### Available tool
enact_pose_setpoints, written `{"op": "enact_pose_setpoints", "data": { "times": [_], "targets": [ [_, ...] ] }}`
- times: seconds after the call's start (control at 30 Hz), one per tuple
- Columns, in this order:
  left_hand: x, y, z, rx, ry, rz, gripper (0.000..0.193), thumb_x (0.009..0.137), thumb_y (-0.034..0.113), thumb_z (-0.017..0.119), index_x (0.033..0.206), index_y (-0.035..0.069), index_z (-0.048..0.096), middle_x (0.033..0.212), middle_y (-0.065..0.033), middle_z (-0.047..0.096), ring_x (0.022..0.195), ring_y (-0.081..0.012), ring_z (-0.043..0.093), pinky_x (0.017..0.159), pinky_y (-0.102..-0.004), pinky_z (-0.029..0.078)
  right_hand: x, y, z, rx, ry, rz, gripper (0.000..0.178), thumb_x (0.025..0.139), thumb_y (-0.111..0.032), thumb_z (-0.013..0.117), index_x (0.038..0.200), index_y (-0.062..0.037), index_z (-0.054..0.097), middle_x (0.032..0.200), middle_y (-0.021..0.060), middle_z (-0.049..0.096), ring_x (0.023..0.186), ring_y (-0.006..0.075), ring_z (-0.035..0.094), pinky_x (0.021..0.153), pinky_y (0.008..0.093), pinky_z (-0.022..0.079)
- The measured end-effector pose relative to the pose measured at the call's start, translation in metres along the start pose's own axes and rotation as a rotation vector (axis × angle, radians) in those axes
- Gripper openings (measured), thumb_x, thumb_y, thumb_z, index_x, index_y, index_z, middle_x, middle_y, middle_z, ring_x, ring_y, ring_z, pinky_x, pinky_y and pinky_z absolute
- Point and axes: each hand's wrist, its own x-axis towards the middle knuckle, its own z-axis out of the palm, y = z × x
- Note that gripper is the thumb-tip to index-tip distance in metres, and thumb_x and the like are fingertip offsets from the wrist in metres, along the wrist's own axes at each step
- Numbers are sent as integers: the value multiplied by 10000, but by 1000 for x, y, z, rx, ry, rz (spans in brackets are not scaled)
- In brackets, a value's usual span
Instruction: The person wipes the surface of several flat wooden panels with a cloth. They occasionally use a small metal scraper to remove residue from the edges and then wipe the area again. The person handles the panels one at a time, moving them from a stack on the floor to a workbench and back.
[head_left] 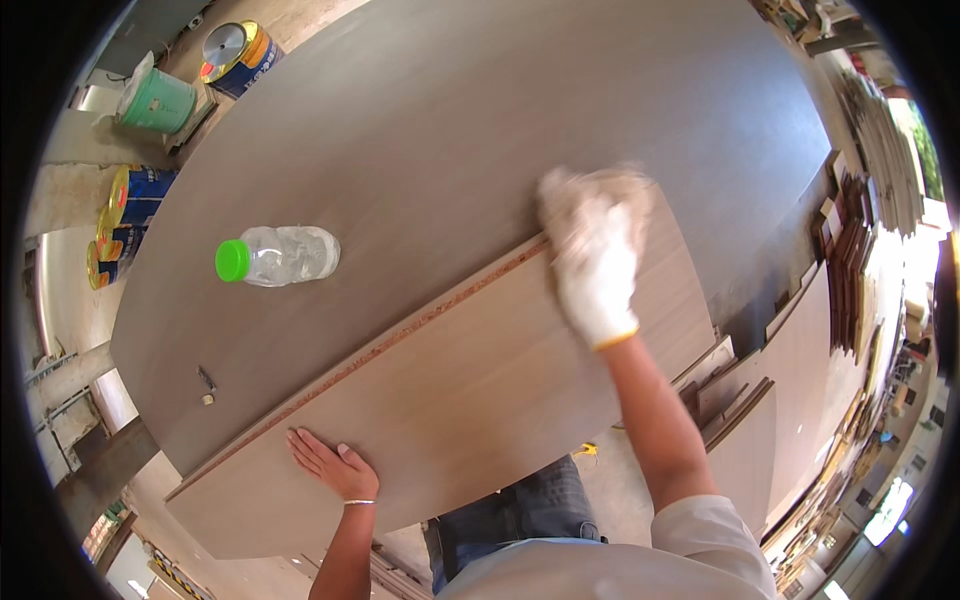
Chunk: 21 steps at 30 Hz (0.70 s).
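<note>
My left hand (335, 466) lies flat with its fingers stretched out on a light brown wood-grain board (440, 400), near the board's left end. My right hand (598, 240) wears a white knitted glove with a yellow cuff edge. It is at the board's far edge, toward the right, and motion smears its fingers. A brownish, stained patch shows at the fingers; I cannot tell whether it is a rag or the dirty glove. Raw chipboard shows along the board's far edge. Beneath lies a larger grey-brown panel (450, 130) with a curved outline.
A clear plastic bottle (292, 255) with a green cap lies on the large panel. A small dark object (206, 380) is near its left edge. Paint cans (140, 195) and a green bucket (160, 100) stand at the left. Stacked boards (850, 260) lean along the right.
</note>
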Motion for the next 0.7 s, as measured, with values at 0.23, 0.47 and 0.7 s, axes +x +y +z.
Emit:
{"op": "enact_pose_setpoints", "data": {
  "times": [0.23, 0.47, 0.7],
  "targets": [
    [-1, 1, 3, -9, 8, 10, 740, 1080, 371, 356, 1661, -64, 206, 1738, -292, 184, 1603, -489, 170, 1300, -603, 109, 42, 94, -2, -77, -34, 162, 415, 946, -91, 637, 1353, -159, 684, 1334, 122, 663, 1307, 343, 560, 1115, 453, 463],
    [8, 15, -4, -73, 17, 13, 755, 1037, 311, 397, 1647, -93, 210, 1728, -313, 192, 1600, -506, 163, 1300, -605, 93, 25, 115, 8, -144, -200, 235, 448, 968, -142, 650, 1413, -179, 674, 1565, 104, 547, 1414, 331, 505, 1199, 432, 402],
    [4, 8, -8, -66, -5, -20, 761, 1025, 301, 407, 1642, -101, 216, 1726, -319, 192, 1599, -510, 167, 1298, -605, 93, -52, -126, 13, 169, -294, -302, 485, 926, -99, 625, 1396, 20, 643, 1276, 208, 675, 1191, 442, 629, 1110, 559, 462]
  ]
}}
